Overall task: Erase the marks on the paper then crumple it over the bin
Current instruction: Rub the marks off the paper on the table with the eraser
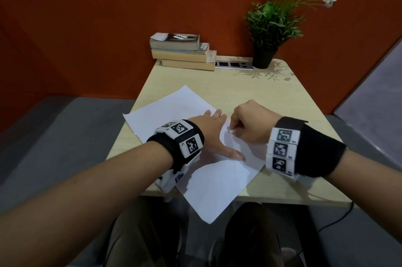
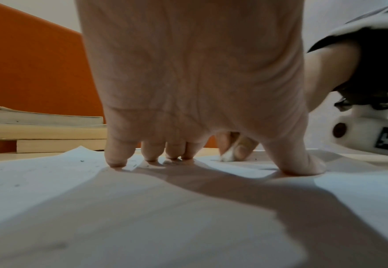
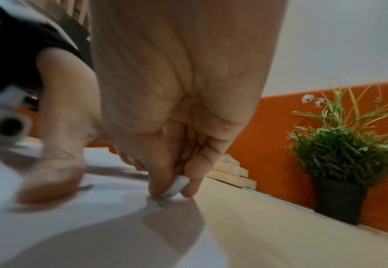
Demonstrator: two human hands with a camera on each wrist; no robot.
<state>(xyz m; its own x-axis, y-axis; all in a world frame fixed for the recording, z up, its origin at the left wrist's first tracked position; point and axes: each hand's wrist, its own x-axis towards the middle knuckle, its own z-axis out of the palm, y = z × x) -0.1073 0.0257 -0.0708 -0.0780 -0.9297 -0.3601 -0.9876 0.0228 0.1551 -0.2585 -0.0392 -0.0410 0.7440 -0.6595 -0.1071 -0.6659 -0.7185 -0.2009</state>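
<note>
A white sheet of paper (image 1: 174,112) lies askew on the light wooden table (image 1: 250,88), its near corner hanging over the front edge. My left hand (image 1: 208,129) lies flat on the paper with fingers spread, pressing it down; its fingertips (image 2: 117,161) touch the sheet. My right hand (image 1: 245,125) pinches a small white eraser (image 3: 177,185) between thumb and fingers, its tip on the paper (image 3: 73,226) near the sheet's right edge. The eraser (image 2: 227,156) also shows past my left hand (image 2: 188,90). Small dark specks dot the paper (image 2: 50,181). No bin is in view.
A stack of three books (image 1: 182,51) sits at the table's far left by the orange wall. A potted green plant (image 1: 269,32) stands at the far right, with a socket strip (image 1: 233,64) between them. My legs are under the table's front edge.
</note>
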